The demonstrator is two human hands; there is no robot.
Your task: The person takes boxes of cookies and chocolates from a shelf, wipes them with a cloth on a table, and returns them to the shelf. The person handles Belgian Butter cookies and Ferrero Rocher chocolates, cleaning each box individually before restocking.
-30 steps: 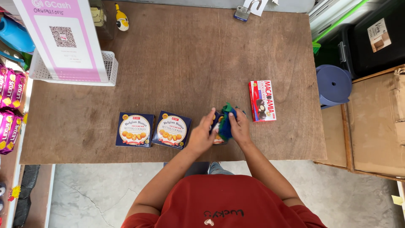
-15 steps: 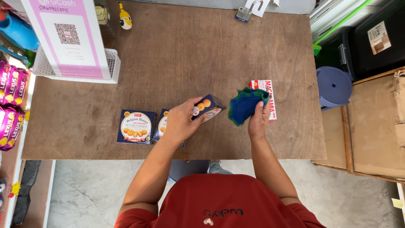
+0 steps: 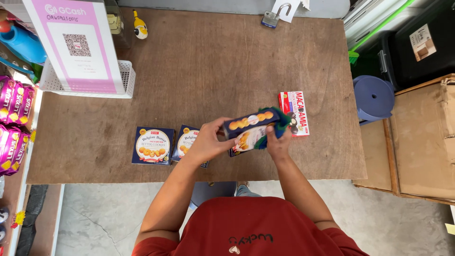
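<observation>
Left hand [image 3: 207,142] fingers were curled around the left end of a blue cookie box [image 3: 249,129], thumb on top, gripping it. Box was lifted off the table, tilted, long side facing up, held over the front middle of the table [image 3: 213,71]. Right hand [image 3: 277,142] was at the box's right end, fingers closed on a blue-green cloth [image 3: 283,118] and pressing it against the box; exact finger positions were partly hidden by the cloth. Cloth wrapped round the box's right edge, touching it.

Just behind the left wrist, a second blue box [image 3: 187,141] lay flat on the table, partly covered by the arm. Left of it, just beside, a third blue box [image 3: 152,145] lay flat, face up. Right of the hands, a red box [image 3: 295,113] lay flat, its near edge overlapped by the cloth in this view.

Far left of the table: a white basket [image 3: 124,80] with a pink-and-white sign [image 3: 76,45] standing in it. At the back edge, a small yellow toy [image 3: 139,26] and a padlock [image 3: 271,18]. Off the table on the right, a blue stool [image 3: 374,97]; on the left, pink packets [image 3: 14,102]. Person wore a red shirt [image 3: 256,227].
</observation>
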